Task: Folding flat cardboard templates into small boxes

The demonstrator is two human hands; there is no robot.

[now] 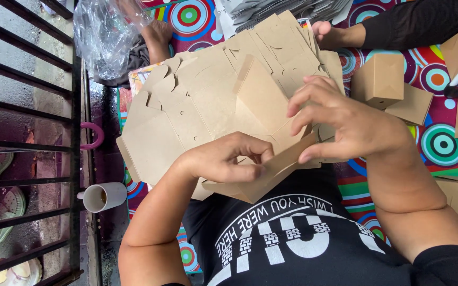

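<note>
Head view: the left hand (pixel 223 161) pinches a flap of the brown cardboard box blank (pixel 263 135) at centre, and the right hand (pixel 340 124), at 3 o'clock, has its grip pressed on the same fold. A white mug (pixel 104 197) sits at 8 o'clock, seemingly on the floor; folded boxes (pixel 380 79) lie at 2 o'clock

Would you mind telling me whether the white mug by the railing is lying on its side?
Yes, the white mug lies tipped over beside the black railing.
</note>
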